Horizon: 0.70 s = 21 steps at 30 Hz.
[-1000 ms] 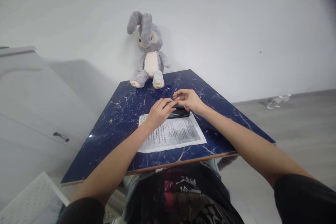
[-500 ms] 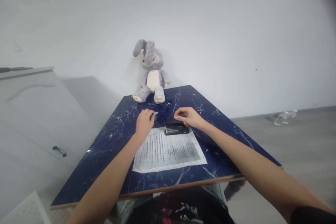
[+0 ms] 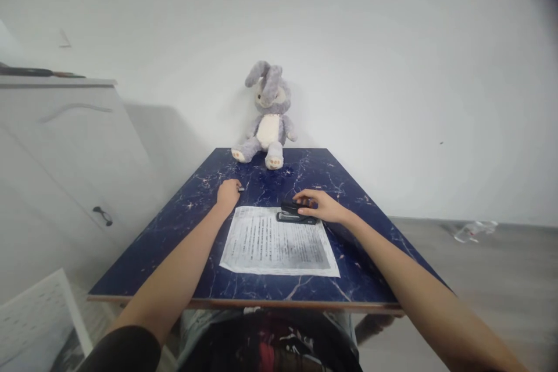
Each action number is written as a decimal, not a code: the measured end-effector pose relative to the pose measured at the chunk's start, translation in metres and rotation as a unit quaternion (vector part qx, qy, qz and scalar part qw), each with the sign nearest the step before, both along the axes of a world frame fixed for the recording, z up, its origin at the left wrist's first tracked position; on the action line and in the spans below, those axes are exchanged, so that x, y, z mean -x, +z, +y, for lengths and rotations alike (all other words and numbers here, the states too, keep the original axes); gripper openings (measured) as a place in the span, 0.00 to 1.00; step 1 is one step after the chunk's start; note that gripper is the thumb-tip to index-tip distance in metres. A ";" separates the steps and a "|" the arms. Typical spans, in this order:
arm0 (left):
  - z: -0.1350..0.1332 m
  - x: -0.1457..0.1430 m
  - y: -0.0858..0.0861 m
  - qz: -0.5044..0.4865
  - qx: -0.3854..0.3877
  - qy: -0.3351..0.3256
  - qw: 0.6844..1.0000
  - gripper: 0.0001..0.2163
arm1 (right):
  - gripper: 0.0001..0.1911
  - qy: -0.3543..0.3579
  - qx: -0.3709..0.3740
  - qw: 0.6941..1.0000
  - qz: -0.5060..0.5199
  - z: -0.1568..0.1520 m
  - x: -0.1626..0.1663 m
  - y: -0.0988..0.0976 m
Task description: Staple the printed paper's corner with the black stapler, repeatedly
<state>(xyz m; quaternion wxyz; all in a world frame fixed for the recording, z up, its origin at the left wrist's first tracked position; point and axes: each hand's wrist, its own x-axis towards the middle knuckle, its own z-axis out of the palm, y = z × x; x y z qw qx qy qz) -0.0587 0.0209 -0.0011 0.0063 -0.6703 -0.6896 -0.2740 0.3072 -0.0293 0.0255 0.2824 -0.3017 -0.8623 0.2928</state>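
A black stapler (image 3: 295, 213) lies on the far edge of a printed sheet of paper (image 3: 279, 241) on the blue marble table (image 3: 196, 256). My right hand (image 3: 320, 205) rests over the stapler's right end, fingers curled on it. My left hand (image 3: 228, 193) lies on the table to the left of the sheet's far corner, fingers closed round a small grey thing (image 3: 241, 189) that shows at the fingertips.
A grey plush rabbit (image 3: 267, 118) sits at the table's far edge against the white wall. A white cabinet (image 3: 56, 151) with a dark handle stands on the left. A white perforated panel (image 3: 35, 319) lies at lower left. Clear plastic litter (image 3: 473, 229) lies on the grey floor.
My left hand left the stapler and moved left onto the table with a small grey thing. My right hand came down onto the stapler. The camera view shifted.
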 end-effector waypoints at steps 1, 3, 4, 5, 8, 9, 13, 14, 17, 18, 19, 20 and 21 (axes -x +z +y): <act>-0.002 -0.001 0.002 -0.005 -0.012 0.000 1.000 0.16 | 0.25 0.011 -0.003 1.000 -0.014 -0.001 0.000 0.001; -0.006 -0.006 0.007 -0.009 -0.045 0.007 0.999 0.16 | 0.29 0.037 -0.014 0.998 -0.042 -0.003 0.000 0.003; -0.009 -0.009 0.009 -0.020 -0.068 0.007 0.997 0.14 | 0.30 0.046 -0.022 0.997 -0.056 -0.003 0.000 0.003; -0.012 -0.013 0.012 -0.042 -0.092 0.004 0.995 0.14 | 0.30 0.051 -0.032 0.996 -0.069 -0.003 0.000 0.003; -0.022 -0.034 0.018 -0.200 -0.129 -0.051 0.970 0.11 | 0.22 0.037 -0.058 0.993 -0.098 -0.002 0.001 -0.001; -0.026 -0.044 0.018 -0.281 -0.114 -0.081 0.949 0.11 | 0.20 0.027 -0.063 0.993 -0.101 -0.001 0.002 -0.003; -0.039 -0.085 0.010 -0.504 -0.015 -0.163 0.848 0.15 | 0.18 -0.011 -0.072 0.993 -0.090 0.002 0.005 -0.009; -0.042 -0.094 0.006 -0.527 -0.007 -0.169 0.833 0.15 | 0.19 -0.016 -0.072 0.993 -0.087 0.003 0.005 -0.010; -0.049 -0.115 -0.007 -0.570 0.019 -0.177 0.802 0.11 | 0.21 -0.018 -0.051 0.996 -0.071 0.004 0.003 -0.008; -0.050 -0.119 -0.011 -0.574 0.029 -0.177 0.799 0.10 | 0.23 -0.007 -0.023 0.998 -0.058 0.005 0.001 -0.008; -0.051 -0.121 -0.014 -0.572 0.038 -0.176 0.800 0.09 | 0.25 0.007 0.020 0.999 -0.041 0.007 -0.002 -0.007; -0.051 -0.123 -0.016 -0.569 0.044 -0.175 0.802 0.10 | 0.27 0.023 0.073 0.997 -0.022 0.008 -0.006 -0.006; -0.050 -0.124 -0.018 -0.568 0.047 -0.175 0.803 0.10 | 0.28 0.039 0.129 0.991 -0.002 0.010 -0.010 -0.006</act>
